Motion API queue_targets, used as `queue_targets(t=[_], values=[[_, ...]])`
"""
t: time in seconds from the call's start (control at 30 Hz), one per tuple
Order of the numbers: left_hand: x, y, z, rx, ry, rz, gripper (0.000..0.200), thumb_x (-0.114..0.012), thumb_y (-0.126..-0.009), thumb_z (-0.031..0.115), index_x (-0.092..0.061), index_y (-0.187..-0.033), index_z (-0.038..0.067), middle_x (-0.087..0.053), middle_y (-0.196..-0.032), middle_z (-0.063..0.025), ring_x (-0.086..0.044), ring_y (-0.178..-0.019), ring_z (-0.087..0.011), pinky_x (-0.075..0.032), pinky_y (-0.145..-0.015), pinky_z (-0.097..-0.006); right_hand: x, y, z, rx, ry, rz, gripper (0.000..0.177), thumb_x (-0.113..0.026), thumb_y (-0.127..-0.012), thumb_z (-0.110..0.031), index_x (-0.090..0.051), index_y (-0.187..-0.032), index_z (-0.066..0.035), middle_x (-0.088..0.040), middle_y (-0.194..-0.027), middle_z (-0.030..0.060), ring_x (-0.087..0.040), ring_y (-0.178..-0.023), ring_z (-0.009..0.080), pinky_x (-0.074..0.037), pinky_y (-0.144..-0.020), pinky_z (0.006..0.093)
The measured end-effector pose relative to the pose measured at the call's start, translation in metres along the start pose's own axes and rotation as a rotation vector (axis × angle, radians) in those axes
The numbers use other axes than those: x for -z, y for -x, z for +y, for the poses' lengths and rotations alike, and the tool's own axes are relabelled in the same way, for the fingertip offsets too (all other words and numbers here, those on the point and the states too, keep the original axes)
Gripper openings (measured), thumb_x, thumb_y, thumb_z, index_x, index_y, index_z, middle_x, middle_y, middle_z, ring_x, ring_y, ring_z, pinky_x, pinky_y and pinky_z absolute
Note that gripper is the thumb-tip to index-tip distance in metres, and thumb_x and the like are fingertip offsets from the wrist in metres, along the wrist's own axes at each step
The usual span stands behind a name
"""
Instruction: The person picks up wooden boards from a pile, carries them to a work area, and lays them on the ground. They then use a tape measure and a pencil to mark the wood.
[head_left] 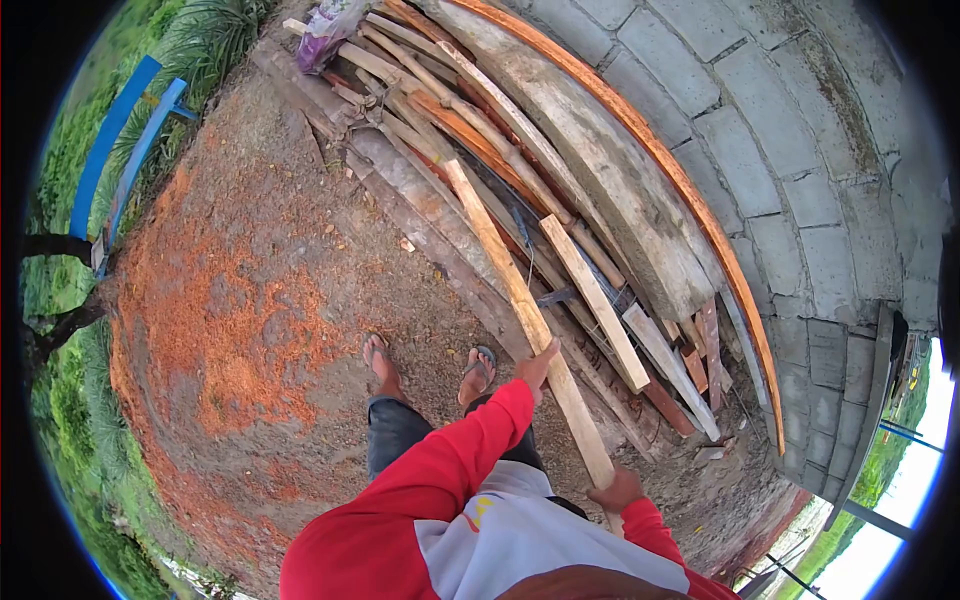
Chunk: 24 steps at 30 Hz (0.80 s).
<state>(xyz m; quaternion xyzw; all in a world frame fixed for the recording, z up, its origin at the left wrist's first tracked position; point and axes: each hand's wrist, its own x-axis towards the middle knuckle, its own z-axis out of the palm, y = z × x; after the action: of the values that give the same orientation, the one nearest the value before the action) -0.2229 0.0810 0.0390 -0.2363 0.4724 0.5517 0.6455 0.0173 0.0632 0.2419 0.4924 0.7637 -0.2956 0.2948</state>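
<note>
While both hands hold it, the long plank (515,290) runs lengthwise away from the person. Its far end points up and left over the wood pile (610,190) beside the block wall (790,150), and its near end is at the body. The right hand (617,490) is closed around the near end. The left hand (537,365) grips the plank's left edge further along. A plastic bag (325,30) lies at the pile's far end; its contents cannot be told.
</note>
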Motion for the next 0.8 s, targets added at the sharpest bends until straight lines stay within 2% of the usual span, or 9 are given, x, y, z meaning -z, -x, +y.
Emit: queue_targets(t=[0.07, 0.23, 0.3, 0.33, 0.43, 0.47, 0.53, 0.6, 0.8], values=[[0.004, 0.031, 0.04, 0.004, 0.046, -0.038, 0.062, -0.074, -0.071, 0.047, -0.055, -0.107, 0.0, -0.061, -0.09, -0.0094, -0.062, -0.073, -0.0218, -0.052, -0.059, -0.0383, -0.003, -0.007, -0.015, 0.016, -0.006, 0.078, 0.065, -0.075, -0.054, -0.036, -0.054, -0.102, 0.0, -0.063, -0.083, 0.0249, -0.062, -0.081, 0.0399, -0.051, -0.074, 0.0457], [0.065, 0.096, 0.195, -0.354, 0.123, -0.234, 0.033, -0.059, -0.088, 0.032, -0.054, -0.104, 0.003, -0.059, -0.087, -0.0045, -0.06, -0.074, -0.0163, -0.05, -0.063, -0.0323, -0.032, -0.09, -0.105, 0.201, -0.021, 0.346, 0.065, -0.076, -0.053, -0.027, -0.049, -0.107, -0.003, -0.062, -0.084, 0.0228, -0.062, -0.078, 0.0399, -0.051, -0.069, 0.0455], [0.126, 0.121, 0.269, -0.464, 0.006, -0.347, 0.026, -0.05, -0.093, 0.028, -0.049, -0.109, 0.007, -0.058, -0.097, -0.0066, -0.06, -0.091, -0.0213, -0.051, -0.077, -0.0357, -0.046, -0.153, -0.175, 0.337, -0.193, 0.441, 0.059, -0.074, -0.056, -0.02, -0.048, -0.107, -0.005, -0.061, -0.089, 0.0225, -0.06, -0.083, 0.0407, -0.049, -0.072, 0.0442], [0.157, 0.137, 0.301, -0.612, -0.033, -0.404, 0.028, -0.045, -0.094, 0.029, -0.047, -0.11, 0.006, -0.057, -0.101, -0.0081, -0.057, -0.099, -0.0227, -0.048, -0.081, -0.0383, -0.051, -0.182, -0.214, 0.389, -0.243, 0.444, 0.054, -0.072, -0.06, -0.018, -0.048, -0.107, -0.006, -0.06, -0.091, 0.0218, -0.059, -0.087, 0.0405, -0.048, -0.073, 0.044], [0.203, 0.214, 0.41, -1.177, 0.011, -0.092, 0.063, -0.044, -0.089, 0.052, -0.034, -0.129, 0.005, -0.051, -0.116, -0.0145, -0.05, -0.108, -0.0291, -0.042, -0.092, -0.0431, -0.056, -0.25, -0.36, 0.68, -0.388, 0.515, 0.058, -0.076, -0.056, -0.018, -0.051, -0.107, -0.008, -0.055, -0.097, 0.0161, -0.054, -0.094, 0.0359, -0.046, -0.081, 0.0403], [0.216, 0.255, 0.465, -1.231, -0.237, -0.423, 0.066, -0.045, -0.088, 0.055, -0.034, -0.129, 0.005, -0.05, -0.117, -0.0154, -0.052, -0.106, -0.0294, -0.043, -0.091, -0.0426, -0.058, -0.268, -0.41, 0.769, -0.38, 0.573, 0.059, -0.076, -0.055, -0.019, -0.051, -0.106, -0.007, -0.055, -0.096, 0.0162, -0.054, -0.092, 0.0363, -0.045, -0.081, 0.0413], [0.234, 0.323, 0.523, -1.44, -0.11, -0.475, 0.061, -0.054, -0.086, 0.049, -0.035, -0.128, 0.008, -0.05, -0.116, -0.0149, -0.055, -0.101, -0.0283, -0.045, -0.091, -0.0436, -0.056, -0.288, -0.5, 0.858, -0.435, 0.477, 0.057, -0.075, -0.057, -0.018, -0.052, -0.107, -0.006, -0.055, -0.101, 0.0161, -0.053, -0.097, 0.0354, -0.043, -0.086, 0.0415], [0.296, 0.353, 0.558, -1.475, -0.127, -0.056, 0.057, -0.057, -0.085, 0.045, -0.04, -0.125, 0.007, -0.053, -0.114, -0.0139, -0.055, -0.102, -0.0281, -0.045, -0.091, -0.0442, -0.057, -0.304, -0.577, 0.987, -0.359, 0.486, 0.059, -0.076, -0.056, -0.019, -0.051, -0.108, -0.005, -0.055, -0.102, 0.0153, -0.053, -0.096, 0.0354, -0.044, -0.085, 0.041], [0.382, 0.354, 0.618, -1.407, -0.078, 0.014, 0.046, -0.055, -0.084, 0.028, -0.051, -0.119, -0.002, -0.055, -0.117, -0.0141, -0.052, -0.109, -0.0272, -0.039, -0.098, -0.0461, -0.045, -0.32, -0.659, 1.019, -0.303, 0.309, 0.081, -0.075, -0.057, -0.019, -0.038, -0.129, -0.006, -0.048, -0.118, 0.0169, -0.048, -0.109, 0.0339, -0.042, -0.092, 0.0402]])
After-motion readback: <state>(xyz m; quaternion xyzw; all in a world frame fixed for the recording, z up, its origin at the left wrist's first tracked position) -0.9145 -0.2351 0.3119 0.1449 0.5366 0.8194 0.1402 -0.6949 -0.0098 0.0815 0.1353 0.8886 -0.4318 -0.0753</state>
